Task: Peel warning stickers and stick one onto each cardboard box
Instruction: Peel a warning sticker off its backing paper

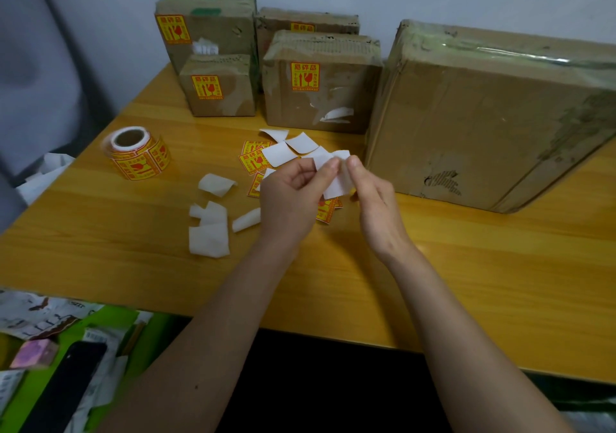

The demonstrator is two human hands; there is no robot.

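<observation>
Both hands meet above the table's middle, pinching one warning sticker (336, 179), seen from its white back. My left hand (293, 195) grips its upper left corner and my right hand (373, 199) its right edge. Under and behind the hands lie several loose yellow-and-red stickers (250, 156) and white backings (301, 142). Several cardboard boxes at the back each bear a yellow sticker: a tall one (213, 25), a small one (218, 87), a middle one (320, 82) and one behind it (306, 20). The large box (483, 115) at the right shows no sticker.
A roll of stickers (138, 152) lies at the left of the wooden table (466, 282). Peeled white backing scraps (210, 232) sit left of my hands. Below the table's near edge at the left are papers, a green surface and a dark phone (66, 389).
</observation>
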